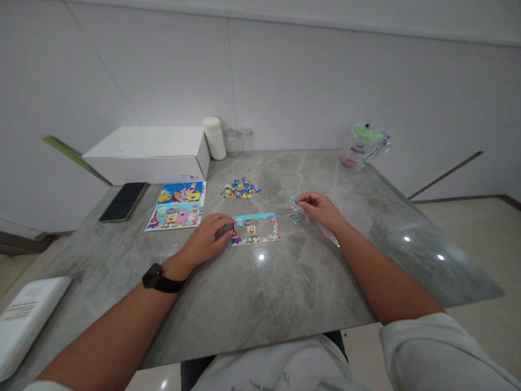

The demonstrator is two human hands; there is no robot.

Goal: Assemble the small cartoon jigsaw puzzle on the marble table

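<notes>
A partly assembled cartoon jigsaw puzzle point(251, 230) lies flat on the grey marbled table, with a gap in its right half. My left hand point(209, 238) rests at the puzzle's left edge, its fingers curved and the thumb apart from them. Farther right, my right hand point(321, 209) is over scattered loose puzzle pieces point(293, 214), with thumb and forefinger pinched on a small puzzle piece point(297, 202). More pink pieces lie partly hidden under that hand. Beyond the puzzle sits a heap of blue and yellow pieces point(240, 189). A printed picture sheet point(178, 206) lies to the left.
At the back left stand a white box point(146, 149), a white bottle point(214, 138) and two clear glasses point(239, 143). A phone point(124, 202) lies by the left edge. The back right corner holds a plastic bag point(366, 145). A white case point(30, 320) is at near left.
</notes>
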